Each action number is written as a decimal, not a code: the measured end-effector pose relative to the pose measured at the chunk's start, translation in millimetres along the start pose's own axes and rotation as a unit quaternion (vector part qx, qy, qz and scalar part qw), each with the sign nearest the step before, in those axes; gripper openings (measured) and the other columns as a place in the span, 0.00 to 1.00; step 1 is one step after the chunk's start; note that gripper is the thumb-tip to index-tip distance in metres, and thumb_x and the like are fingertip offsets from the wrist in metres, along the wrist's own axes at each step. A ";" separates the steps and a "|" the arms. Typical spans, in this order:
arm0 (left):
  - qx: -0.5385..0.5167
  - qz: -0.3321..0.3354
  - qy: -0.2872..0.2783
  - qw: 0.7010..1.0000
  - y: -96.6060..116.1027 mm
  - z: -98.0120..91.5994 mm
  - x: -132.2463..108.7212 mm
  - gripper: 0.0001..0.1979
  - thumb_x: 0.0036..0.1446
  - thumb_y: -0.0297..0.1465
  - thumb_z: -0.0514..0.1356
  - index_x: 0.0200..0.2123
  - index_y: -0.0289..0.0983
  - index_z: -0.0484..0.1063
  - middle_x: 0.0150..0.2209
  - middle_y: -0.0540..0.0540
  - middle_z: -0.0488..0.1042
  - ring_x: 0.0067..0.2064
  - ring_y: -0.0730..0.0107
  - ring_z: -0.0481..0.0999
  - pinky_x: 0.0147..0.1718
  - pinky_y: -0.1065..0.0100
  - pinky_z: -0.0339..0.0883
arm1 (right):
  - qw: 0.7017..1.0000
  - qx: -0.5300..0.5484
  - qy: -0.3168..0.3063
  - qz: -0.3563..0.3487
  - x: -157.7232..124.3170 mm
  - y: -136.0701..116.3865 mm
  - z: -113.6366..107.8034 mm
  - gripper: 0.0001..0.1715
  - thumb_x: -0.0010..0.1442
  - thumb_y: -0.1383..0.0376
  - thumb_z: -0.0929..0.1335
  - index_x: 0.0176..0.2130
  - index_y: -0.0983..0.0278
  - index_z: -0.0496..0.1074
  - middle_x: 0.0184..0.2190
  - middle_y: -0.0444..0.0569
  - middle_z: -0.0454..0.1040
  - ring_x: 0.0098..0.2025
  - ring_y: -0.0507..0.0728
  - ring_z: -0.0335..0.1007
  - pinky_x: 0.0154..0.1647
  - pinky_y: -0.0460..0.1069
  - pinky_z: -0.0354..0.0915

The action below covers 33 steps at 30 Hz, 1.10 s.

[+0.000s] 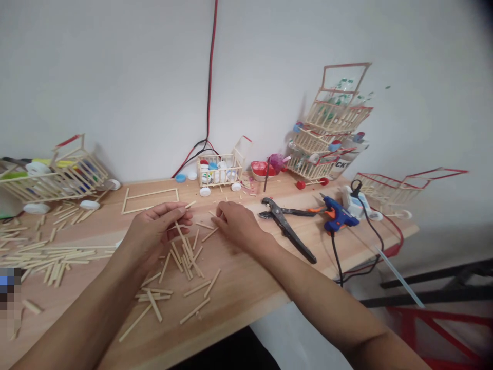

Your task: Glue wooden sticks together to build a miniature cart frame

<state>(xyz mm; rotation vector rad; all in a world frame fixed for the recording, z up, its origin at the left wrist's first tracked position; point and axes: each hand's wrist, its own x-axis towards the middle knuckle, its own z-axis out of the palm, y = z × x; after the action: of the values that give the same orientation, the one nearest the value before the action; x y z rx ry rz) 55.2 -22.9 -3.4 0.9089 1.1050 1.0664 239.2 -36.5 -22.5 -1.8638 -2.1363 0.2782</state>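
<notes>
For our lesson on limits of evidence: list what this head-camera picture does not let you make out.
All in the head view:
What the right hand pinches, if anything; its own fingers cover it.
How many sticks the left hand grips; its curled fingers hide them.
The stick cart at far left, cut off by the edge.
The lower-left patch, pixelated.

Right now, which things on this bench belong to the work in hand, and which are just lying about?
In use: left hand pinching a wooden stick; right hand resting among the cut sticks.
Lying about: pliers; glue gun; rectangular stick frame; small stick cart; bottle caps.
</notes>
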 end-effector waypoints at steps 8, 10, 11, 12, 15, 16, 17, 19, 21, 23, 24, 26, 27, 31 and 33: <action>0.005 0.011 0.004 1.000 6.2 0.4 -3.7 0.14 0.37 0.29 0.71 0.31 0.33 0.76 0.26 0.49 0.78 0.25 0.77 0.74 0.26 0.77 0.70 | 0.999 -0.001 0.049 -0.021 -9.6 -2.1 -24.1 0.11 0.62 0.60 0.63 0.41 0.64 0.70 0.39 0.52 0.73 0.39 0.56 0.67 0.34 0.48 0.56; 0.004 0.013 0.002 1.000 6.2 -0.4 -3.7 0.14 0.38 0.29 0.71 0.31 0.33 0.76 0.27 0.49 0.78 0.25 0.77 0.74 0.26 0.78 0.70 | 0.996 0.014 0.080 -0.041 -21.2 -1.9 -40.7 0.10 0.63 0.61 0.63 0.38 0.64 0.70 0.37 0.51 0.74 0.38 0.55 0.67 0.34 0.48 0.56; 0.003 0.015 0.002 1.000 6.1 -0.9 -3.4 0.14 0.38 0.28 0.71 0.31 0.33 0.76 0.27 0.49 0.78 0.26 0.77 0.74 0.26 0.78 0.70 | 0.994 0.027 0.097 -0.043 -28.7 0.2 -49.4 0.10 0.62 0.62 0.63 0.37 0.64 0.70 0.36 0.49 0.74 0.37 0.55 0.67 0.35 0.47 0.56; 0.001 0.018 0.001 1.000 5.8 -1.5 -2.8 0.13 0.38 0.28 0.71 0.31 0.33 0.76 0.27 0.49 0.78 0.26 0.77 0.74 0.26 0.78 0.70 | 0.991 0.045 0.117 -0.043 -37.3 4.4 -57.7 0.09 0.62 0.63 0.63 0.36 0.64 0.70 0.35 0.49 0.74 0.36 0.54 0.67 0.36 0.47 0.57; -0.005 0.027 -0.001 1.000 4.9 -2.4 -1.1 0.12 0.39 0.27 0.70 0.31 0.34 0.76 0.28 0.49 0.79 0.27 0.76 0.74 0.26 0.78 0.70 | 0.982 0.083 0.168 -0.018 -68.4 30.3 -75.6 0.09 0.62 0.64 0.62 0.36 0.64 0.71 0.33 0.47 0.74 0.35 0.52 0.67 0.36 0.46 0.58; -0.007 0.027 0.000 1.000 4.7 -2.3 -0.9 0.11 0.39 0.27 0.70 0.30 0.34 0.76 0.28 0.49 0.79 0.27 0.76 0.75 0.26 0.77 0.70 | 0.978 0.080 0.195 0.014 -80.0 43.0 -78.4 0.11 0.62 0.63 0.62 0.35 0.63 0.72 0.32 0.47 0.74 0.34 0.53 0.67 0.35 0.46 0.58; -0.007 0.026 0.002 1.000 4.6 -1.9 -1.0 0.10 0.40 0.26 0.69 0.30 0.34 0.76 0.28 0.49 0.79 0.27 0.76 0.75 0.26 0.77 0.71 | 0.973 0.072 0.214 0.054 -91.9 57.0 -79.7 0.12 0.62 0.62 0.62 0.33 0.63 0.72 0.30 0.47 0.74 0.33 0.53 0.67 0.34 0.46 0.58; -0.005 0.017 0.007 1.000 4.6 -0.7 -1.9 0.09 0.40 0.26 0.69 0.30 0.34 0.76 0.27 0.49 0.78 0.27 0.75 0.75 0.26 0.77 0.71 | 0.962 0.062 0.231 0.134 -115.7 86.4 -78.8 0.15 0.61 0.58 0.61 0.32 0.64 0.72 0.27 0.47 0.74 0.31 0.54 0.68 0.34 0.47 0.58; 0.003 0.003 0.007 1.000 4.2 0.5 -3.0 0.09 0.41 0.26 0.69 0.29 0.34 0.76 0.27 0.50 0.78 0.26 0.76 0.74 0.25 0.77 0.71 | 0.950 0.043 0.233 0.203 -137.2 113.8 -75.9 0.17 0.60 0.55 0.61 0.33 0.63 0.72 0.27 0.47 0.74 0.30 0.55 0.68 0.33 0.47 0.58; 0.009 -0.001 0.004 1.000 3.0 1.0 -3.0 0.09 0.41 0.26 0.69 0.29 0.35 0.76 0.27 0.50 0.78 0.25 0.76 0.74 0.25 0.76 0.71 | 0.934 0.023 0.230 0.274 -153.6 136.1 -73.5 0.19 0.60 0.53 0.60 0.31 0.63 0.71 0.27 0.48 0.75 0.30 0.56 0.69 0.33 0.48 0.58; 0.009 0.003 0.003 1.000 2.1 0.9 -2.6 0.08 0.41 0.26 0.68 0.29 0.35 0.76 0.27 0.50 0.78 0.26 0.75 0.74 0.25 0.76 0.71 | 0.926 0.022 0.214 0.309 -159.1 145.0 -73.1 0.21 0.60 0.51 0.59 0.29 0.63 0.70 0.27 0.49 0.75 0.30 0.57 0.70 0.33 0.48 0.58; 0.004 0.014 0.001 1.000 0.0 0.7 -1.3 0.08 0.41 0.26 0.68 0.29 0.35 0.76 0.28 0.50 0.78 0.28 0.75 0.75 0.26 0.76 0.72 | 0.904 0.023 0.193 0.380 -164.1 158.8 -73.6 0.24 0.61 0.50 0.58 0.29 0.63 0.70 0.26 0.51 0.76 0.31 0.58 0.72 0.34 0.49 0.59; 0.004 0.014 0.001 1.000 -1.0 0.6 -0.9 0.08 0.41 0.26 0.68 0.29 0.35 0.76 0.29 0.50 0.78 0.28 0.75 0.75 0.26 0.76 0.72 | 0.899 0.019 0.182 0.397 -163.9 164.0 -74.4 0.26 0.61 0.49 0.58 0.28 0.64 0.70 0.26 0.53 0.76 0.31 0.59 0.72 0.34 0.49 0.60; -0.006 0.015 -0.001 1.000 -3.1 0.8 -1.8 0.09 0.41 0.27 0.69 0.29 0.35 0.75 0.28 0.50 0.78 0.28 0.75 0.74 0.26 0.76 0.72 | 0.896 -0.015 0.141 0.421 -152.0 177.3 -76.3 0.33 0.61 0.45 0.55 0.22 0.63 0.70 0.23 0.56 0.75 0.30 0.60 0.73 0.35 0.51 0.60; -0.011 0.025 -0.013 1.000 -3.4 1.0 -2.6 0.09 0.42 0.27 0.69 0.29 0.34 0.75 0.27 0.50 0.77 0.28 0.75 0.74 0.26 0.76 0.72 | 0.895 -0.041 0.131 0.423 -144.6 181.1 -75.8 0.36 0.59 0.42 0.54 0.18 0.62 0.69 0.20 0.56 0.74 0.29 0.61 0.72 0.34 0.51 0.60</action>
<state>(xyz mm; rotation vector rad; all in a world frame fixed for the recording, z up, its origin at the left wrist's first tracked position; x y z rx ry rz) 56.6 -26.3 -5.8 0.9349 1.0515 1.1022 451.2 -156.9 -24.7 -2.6052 -1.0710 0.0950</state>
